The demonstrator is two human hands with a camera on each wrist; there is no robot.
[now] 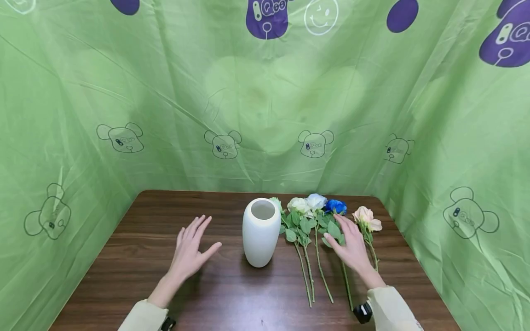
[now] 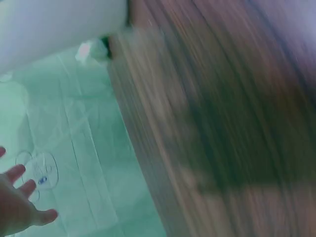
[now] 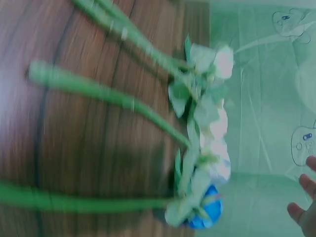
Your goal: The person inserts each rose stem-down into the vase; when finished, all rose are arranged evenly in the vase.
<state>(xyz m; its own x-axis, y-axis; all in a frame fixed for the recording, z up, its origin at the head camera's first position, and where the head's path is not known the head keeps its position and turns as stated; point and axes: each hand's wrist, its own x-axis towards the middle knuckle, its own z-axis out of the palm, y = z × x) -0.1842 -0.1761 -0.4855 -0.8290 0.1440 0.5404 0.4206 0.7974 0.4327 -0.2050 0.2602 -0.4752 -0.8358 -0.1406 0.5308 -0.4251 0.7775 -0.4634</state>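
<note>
A tall white vase stands upright near the middle of the dark wooden table, its round mouth facing up. To its left my left hand hovers with fingers spread, holding nothing. My right hand is over the flowers on the right, fingers extended and nothing gripped. Several artificial flowers lie there with stems toward me: a cream one, a pale blue one, a deep blue one by my right fingertips, and a pink one beyond that hand. A pale green bloom is partly hidden by the vase.
Green printed cloth hangs behind and on both sides of the table. Long green stems reach across the wood in the right wrist view. Dark devices, such as one on my right wrist, sit at the sleeves.
</note>
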